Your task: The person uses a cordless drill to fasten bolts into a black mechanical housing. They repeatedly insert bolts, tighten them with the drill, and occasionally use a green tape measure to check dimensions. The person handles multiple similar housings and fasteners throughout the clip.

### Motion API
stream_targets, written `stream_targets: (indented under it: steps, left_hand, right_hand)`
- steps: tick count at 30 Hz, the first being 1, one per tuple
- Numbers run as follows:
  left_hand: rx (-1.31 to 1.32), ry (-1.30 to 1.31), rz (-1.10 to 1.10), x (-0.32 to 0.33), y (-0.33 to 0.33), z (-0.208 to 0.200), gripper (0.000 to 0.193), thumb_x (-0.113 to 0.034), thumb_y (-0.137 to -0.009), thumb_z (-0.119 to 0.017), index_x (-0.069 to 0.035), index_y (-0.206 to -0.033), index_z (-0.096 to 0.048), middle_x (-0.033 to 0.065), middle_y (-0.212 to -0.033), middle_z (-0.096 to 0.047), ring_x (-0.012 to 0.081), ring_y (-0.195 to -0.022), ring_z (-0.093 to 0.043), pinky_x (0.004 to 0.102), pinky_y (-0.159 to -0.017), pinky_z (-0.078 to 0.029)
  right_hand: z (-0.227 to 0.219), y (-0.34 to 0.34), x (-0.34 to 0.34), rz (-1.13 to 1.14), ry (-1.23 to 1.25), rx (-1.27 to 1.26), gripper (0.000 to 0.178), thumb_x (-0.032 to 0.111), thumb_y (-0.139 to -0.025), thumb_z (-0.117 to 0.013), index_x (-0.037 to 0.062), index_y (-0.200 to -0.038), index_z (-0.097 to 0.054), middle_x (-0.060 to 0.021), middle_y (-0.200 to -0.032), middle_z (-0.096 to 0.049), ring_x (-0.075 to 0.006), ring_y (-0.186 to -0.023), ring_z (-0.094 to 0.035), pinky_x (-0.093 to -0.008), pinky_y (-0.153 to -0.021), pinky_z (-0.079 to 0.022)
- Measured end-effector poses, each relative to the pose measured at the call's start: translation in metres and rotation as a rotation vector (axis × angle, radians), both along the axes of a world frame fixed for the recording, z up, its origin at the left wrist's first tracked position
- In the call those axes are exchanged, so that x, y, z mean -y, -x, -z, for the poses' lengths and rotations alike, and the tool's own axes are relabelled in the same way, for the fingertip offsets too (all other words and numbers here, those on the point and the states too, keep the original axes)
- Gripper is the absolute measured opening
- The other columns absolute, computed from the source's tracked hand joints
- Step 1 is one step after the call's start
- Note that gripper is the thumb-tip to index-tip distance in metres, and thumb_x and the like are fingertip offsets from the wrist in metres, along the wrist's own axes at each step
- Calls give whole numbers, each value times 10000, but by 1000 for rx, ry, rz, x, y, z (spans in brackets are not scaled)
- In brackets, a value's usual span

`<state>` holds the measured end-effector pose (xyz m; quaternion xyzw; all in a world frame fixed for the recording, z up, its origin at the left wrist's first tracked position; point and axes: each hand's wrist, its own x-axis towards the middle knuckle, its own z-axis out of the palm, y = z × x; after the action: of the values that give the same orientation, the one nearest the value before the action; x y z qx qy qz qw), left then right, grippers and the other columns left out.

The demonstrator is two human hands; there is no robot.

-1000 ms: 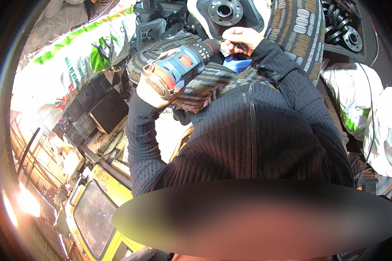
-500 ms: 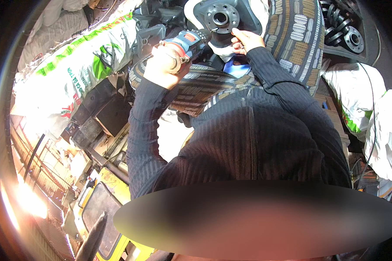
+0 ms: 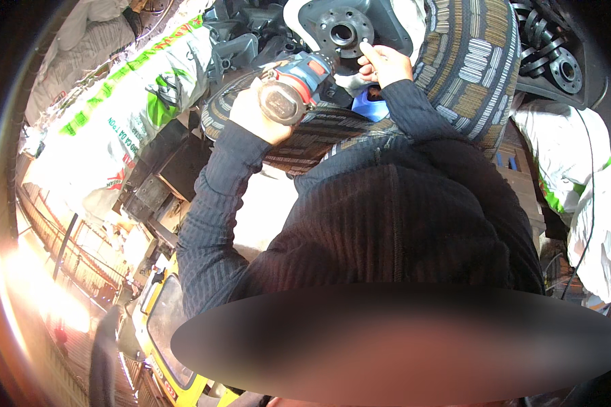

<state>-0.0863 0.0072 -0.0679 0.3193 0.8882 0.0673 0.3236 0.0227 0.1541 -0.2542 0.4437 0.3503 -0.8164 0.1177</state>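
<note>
My left hand (image 3: 254,115) is wrapped round a blue-and-red cordless drill (image 3: 304,76). The drill's dark nose points up and right, close to the lower left rim of a round dark metal flange (image 3: 361,30). That flange has a ring of holes about a wide central bore and sits on a dark grey, rounded plastic-looking part (image 3: 387,41). At the flange's lower right edge my right hand (image 3: 390,66) is closed in a pinch, thumb and forefinger together. Whatever lies between those fingertips is too small to make out.
Patterned cloth (image 3: 468,74) covers my legs on both sides of the work. More dark flanged parts (image 3: 565,70) lie at the far right, and dark plastic parts (image 3: 237,51) at the far left. White-and-green sacks (image 3: 142,102) stand left; a blue object (image 3: 370,108) lies below my right hand.
The drill in my left hand has shifted slightly right and down in the picture and turned a little. My right hand stays pinched at the flange's edge. The whole view has tilted slightly.
</note>
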Motion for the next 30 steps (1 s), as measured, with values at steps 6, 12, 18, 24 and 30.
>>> stream_targets:
  steps: [6, 12, 18, 24, 30]
  left_hand:
    - [12, -10, -46, 2, 3, 7, 555, -228, -618, -750, -7, -1090, -558, 174, -882, -655, 270, -824, -658, 334, -728, -519]
    - [-71, 211, -4, 14, 1, 26, 476, -276, -624, -748, -42, -1007, -589, 160, -892, -656, 279, -826, -653, 338, -740, -518]
    - [-151, 23, 213, 7, -3, 30, 381, -318, -699, -691, -56, -964, -611, 118, -909, -646, 275, -830, -626, 333, -753, -503]
    - [320, 28, -553, 5, -10, 19, 411, -309, -714, -711, -30, -994, -600, 85, -721, -635, 208, -684, -621, 315, -682, -497]
    - [-122, 45, 121, 10, 6, 37, 462, -317, -685, -725, -58, -1045, -595, 114, -935, -644, 244, -851, -626, 310, -783, -492]
  right_hand:
    - [-2, -2, -1, -32, 5, -4, 314, 293, -857, -628, -20, -839, -610, -64, -746, -613, -110, -608, -591, -224, -585, -507]
    - [9, -4, 2, 22, -13, -50, 269, 234, -851, -631, -30, -799, -632, -86, -721, -644, -118, -589, -611, -235, -540, -518]
    - [19, 1, 2, -42, -84, -81, 274, 252, -842, -645, -19, -810, -616, -82, -742, -629, -120, -599, -608, -251, -549, -540]
    - [24, 2, 1, -47, -95, -120, 286, 257, -843, -642, -24, -792, -613, -81, -722, -624, -120, -573, -604, -251, -529, -539]
    - [22, 2, 0, -19, -68, -83, 280, 244, -835, -647, -26, -763, -630, -87, -682, -642, -128, -553, -618, -245, -496, -524]
